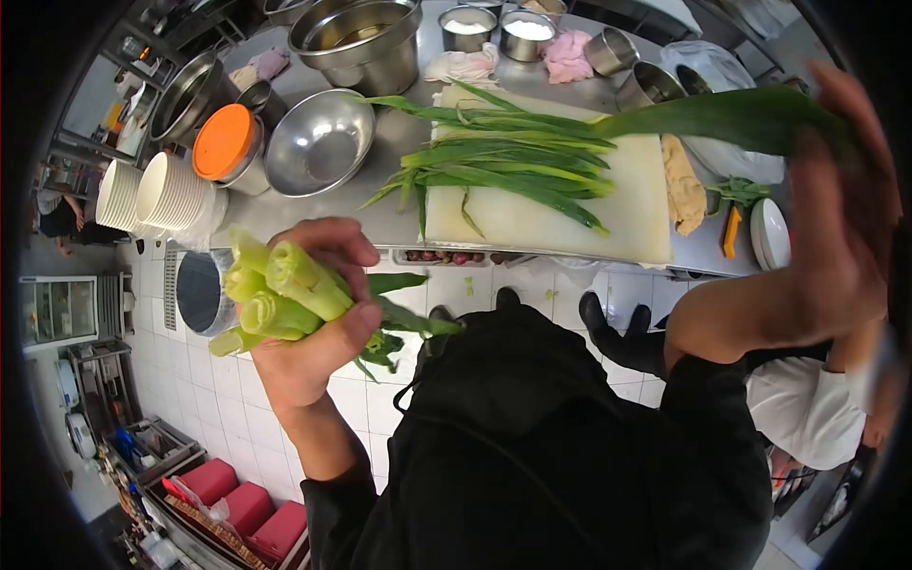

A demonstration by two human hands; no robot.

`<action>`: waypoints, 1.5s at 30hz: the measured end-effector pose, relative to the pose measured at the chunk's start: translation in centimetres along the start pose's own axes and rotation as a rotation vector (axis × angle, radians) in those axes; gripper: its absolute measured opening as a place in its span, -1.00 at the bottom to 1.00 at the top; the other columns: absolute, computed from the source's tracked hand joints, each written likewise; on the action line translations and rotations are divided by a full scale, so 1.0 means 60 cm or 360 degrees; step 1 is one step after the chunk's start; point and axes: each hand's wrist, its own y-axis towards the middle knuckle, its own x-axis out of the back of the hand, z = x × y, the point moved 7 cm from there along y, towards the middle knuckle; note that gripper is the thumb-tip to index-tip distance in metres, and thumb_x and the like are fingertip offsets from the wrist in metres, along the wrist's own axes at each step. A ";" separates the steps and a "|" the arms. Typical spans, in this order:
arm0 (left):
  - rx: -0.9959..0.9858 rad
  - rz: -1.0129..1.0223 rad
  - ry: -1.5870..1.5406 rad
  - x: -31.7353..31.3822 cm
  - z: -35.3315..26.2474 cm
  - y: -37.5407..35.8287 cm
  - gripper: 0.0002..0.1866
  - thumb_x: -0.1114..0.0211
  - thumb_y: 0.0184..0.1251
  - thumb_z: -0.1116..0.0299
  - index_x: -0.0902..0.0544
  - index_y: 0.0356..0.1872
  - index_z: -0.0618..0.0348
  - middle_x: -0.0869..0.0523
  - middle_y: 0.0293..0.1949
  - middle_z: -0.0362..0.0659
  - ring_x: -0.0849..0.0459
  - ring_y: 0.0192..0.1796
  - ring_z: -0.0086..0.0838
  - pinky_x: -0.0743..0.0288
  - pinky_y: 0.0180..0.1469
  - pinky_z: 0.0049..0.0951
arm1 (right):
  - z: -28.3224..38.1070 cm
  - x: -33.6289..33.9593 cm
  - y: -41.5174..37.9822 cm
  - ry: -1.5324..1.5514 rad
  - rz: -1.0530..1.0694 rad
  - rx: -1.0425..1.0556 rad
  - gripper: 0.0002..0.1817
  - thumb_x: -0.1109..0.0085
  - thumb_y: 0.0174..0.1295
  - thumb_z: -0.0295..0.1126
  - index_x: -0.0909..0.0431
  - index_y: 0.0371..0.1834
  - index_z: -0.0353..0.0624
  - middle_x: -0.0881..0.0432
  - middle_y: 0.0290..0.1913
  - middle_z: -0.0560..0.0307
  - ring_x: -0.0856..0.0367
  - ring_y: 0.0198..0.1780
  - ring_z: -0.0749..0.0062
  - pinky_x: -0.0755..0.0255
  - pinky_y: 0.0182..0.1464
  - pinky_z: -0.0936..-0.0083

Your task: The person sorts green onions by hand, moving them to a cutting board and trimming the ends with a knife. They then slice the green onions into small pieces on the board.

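Note:
My left hand [318, 328] is wrapped round a bunch of thick pale-green stalks [280, 294], held up in front of the counter with the cut ends toward me. Dark leaves hang from the bunch's far side. At the right, my right hand [845, 209] is raised and blurred, with a long, broad green leaf [722, 119] in its fingers. That leaf stretches left over the white cutting board [532, 223]. Across the board lies a pile of long green leaves [513, 157], like leek or green garlic tops, some overhanging its left edge.
A steel bowl [321, 142], a large pot [356, 43], an orange-lidded container [226, 142] and stacked white tubs [171, 190] stand on the counter. Right of the board are a tan cloth [682, 185], an orange handle [731, 231] and a white bowl [769, 233]. Another person [803, 404] is close on the right.

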 end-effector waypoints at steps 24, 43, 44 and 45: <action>0.0285 0.0865 0.1054 -0.292 0.360 0.074 -0.37 -0.41 -0.14 0.25 -0.65 0.10 0.22 -0.61 0.11 0.19 -0.57 0.21 0.02 -0.49 0.27 -0.20 | -0.479 0.008 -0.612 -0.1315 -0.0250 -0.1560 -0.61 -0.41 0.07 -0.35 -0.68 -0.03 -0.27 -0.72 -0.11 -0.22 -0.69 -0.09 -0.12 -0.55 -0.01 0.14; 0.0789 0.0987 0.0851 -0.253 0.340 0.059 -0.23 -0.48 -0.19 0.34 -0.51 0.18 0.45 -0.65 0.07 0.19 -0.65 0.12 -0.09 -0.49 0.19 -0.31 | -0.650 0.127 -0.681 -0.1930 0.0246 -0.2073 -0.50 -0.32 0.10 -0.09 -0.63 0.02 -0.21 -0.71 -0.15 -0.24 -0.63 -0.04 -0.26 -0.52 0.09 0.09; 0.0875 0.1030 0.0837 -0.245 0.329 0.056 -0.14 -0.48 -0.20 0.33 -0.43 0.26 0.51 -0.63 0.11 0.24 -0.65 0.14 -0.11 -0.49 0.20 -0.35 | -0.667 0.131 -0.685 -0.1858 0.0314 -0.2124 -0.49 -0.29 0.10 -0.13 -0.60 0.09 -0.17 -0.70 -0.02 -0.25 -0.65 0.04 -0.21 -0.52 0.13 0.10; 0.0957 0.1071 0.0819 -0.239 0.325 0.052 -0.04 -0.48 -0.21 0.32 -0.36 0.34 0.56 -0.61 0.15 0.29 -0.65 0.16 -0.13 -0.48 0.22 -0.39 | -0.687 0.136 -0.692 -0.1734 0.0334 -0.2130 -0.49 -0.29 0.09 -0.13 -0.60 0.08 -0.16 -0.68 0.02 -0.25 -0.65 0.07 -0.19 -0.52 0.13 0.09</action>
